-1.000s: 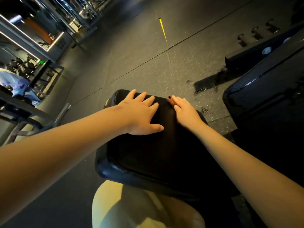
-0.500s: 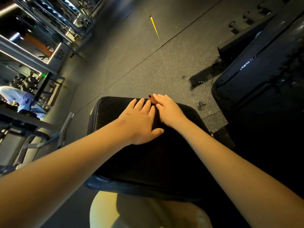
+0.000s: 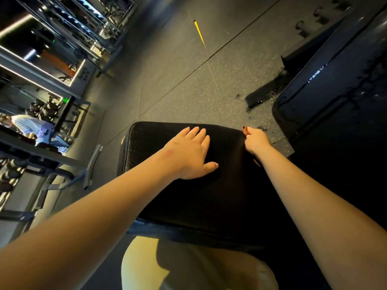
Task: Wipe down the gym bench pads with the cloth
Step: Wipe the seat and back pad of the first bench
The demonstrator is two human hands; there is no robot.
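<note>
The black bench pad (image 3: 142,143) lies in front of me, its far edge rounded. A smooth black cloth (image 3: 226,168) seems to be spread over most of it; it is hard to tell apart from the pad in the dim light. My left hand (image 3: 188,153) rests flat on the middle of it, fingers straight and pointing away. My right hand (image 3: 254,141) is at the pad's far right corner with its fingers curled, pinching the cloth's edge there.
A second, larger black pad (image 3: 335,91) stands close on the right. Grey speckled rubber floor (image 3: 178,80) lies beyond. A dumbbell rack (image 3: 41,107) and a person in a light blue shirt (image 3: 31,126) are at the left. My leg in pale trousers (image 3: 188,268) is below the pad.
My right hand slid from beside my left hand out to the far right corner, and its fingers curled. My left hand stayed flat on the pad. The view tilted slightly.
</note>
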